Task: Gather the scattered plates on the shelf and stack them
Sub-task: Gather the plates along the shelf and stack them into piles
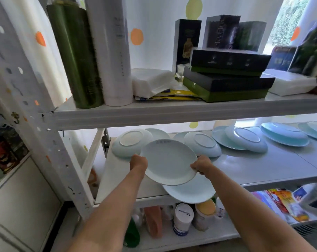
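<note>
Both hands are on one pale plate [169, 161], held just above the front of the middle shelf [263, 166]. The left hand [138, 163] has its grip clenched on the plate's left rim, fingers curled around the edge. The right hand [201, 165] grasps the opposite rim the same way, its grip closed tight on the right edge. The plate tilts a little, with its near edge lower.

Under that near edge lies a second plate [190, 191], pale blue, resting at the shelf's front and jutting out over the lip. The held plate overlaps it from where I stand, and I cannot tell if the two touch.

Further back on the same shelf more plates sit scattered. An upturned plate [130, 142] lies at the left end with another plate [158, 133] partly hidden behind it. A second upturned plate [203, 144] sits just beyond the right hand. To the right an overturned plate [246, 139] leans across a flat blue one [219, 137], then comes a deeper blue plate [284, 136], and one more plate [314, 130] at the far right edge.

The shelf above carries a green tube [76, 57], a white tube [112, 51] and stacked dark boxes [228, 70]. Jars [183, 217] stand on the shelf below.
</note>
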Demonstrator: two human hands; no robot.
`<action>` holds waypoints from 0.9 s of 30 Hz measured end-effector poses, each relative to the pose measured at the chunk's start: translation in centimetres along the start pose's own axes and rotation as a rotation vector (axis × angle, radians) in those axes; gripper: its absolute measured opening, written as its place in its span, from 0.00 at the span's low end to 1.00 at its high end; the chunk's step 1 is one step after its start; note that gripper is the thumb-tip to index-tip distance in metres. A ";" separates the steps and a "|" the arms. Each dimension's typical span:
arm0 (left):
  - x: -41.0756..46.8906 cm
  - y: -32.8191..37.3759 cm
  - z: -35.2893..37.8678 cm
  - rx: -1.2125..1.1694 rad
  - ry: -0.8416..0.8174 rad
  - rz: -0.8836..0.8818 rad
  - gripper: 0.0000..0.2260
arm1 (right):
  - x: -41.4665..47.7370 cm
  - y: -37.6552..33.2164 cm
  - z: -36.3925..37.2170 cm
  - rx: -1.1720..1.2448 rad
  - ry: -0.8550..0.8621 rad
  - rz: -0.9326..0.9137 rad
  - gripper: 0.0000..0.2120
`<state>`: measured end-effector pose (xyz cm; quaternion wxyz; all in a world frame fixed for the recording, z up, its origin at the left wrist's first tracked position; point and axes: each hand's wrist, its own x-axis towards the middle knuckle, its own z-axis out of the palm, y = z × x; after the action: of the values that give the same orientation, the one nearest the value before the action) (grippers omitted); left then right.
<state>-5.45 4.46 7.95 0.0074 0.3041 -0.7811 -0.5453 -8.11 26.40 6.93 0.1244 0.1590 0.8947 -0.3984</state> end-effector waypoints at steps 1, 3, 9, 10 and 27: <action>0.1 -0.1 1.3 0.016 -0.034 0.015 0.16 | 0.1 1.0 -0.8 -0.025 0.023 0.020 0.11; -0.2 -0.4 3.4 0.074 -0.084 0.030 0.15 | 0.1 2.8 -2.2 -0.093 0.051 0.054 0.10; -3.4 -0.8 5.7 0.436 -0.135 0.034 0.17 | 0.0 6.6 -3.5 -0.150 0.133 0.111 0.20; -3.5 -0.9 5.9 0.484 -0.128 0.025 0.18 | 0.0 6.9 -3.4 -0.151 0.139 0.111 0.19; -2.6 -1.4 7.5 0.539 -0.107 0.020 0.20 | 1.4 7.4 -2.8 -0.158 0.173 0.074 0.18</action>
<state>-5.28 11.75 4.53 -0.1100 0.2582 -0.9002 -0.3328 -6.82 33.49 3.28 0.0735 0.2155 0.9242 -0.3065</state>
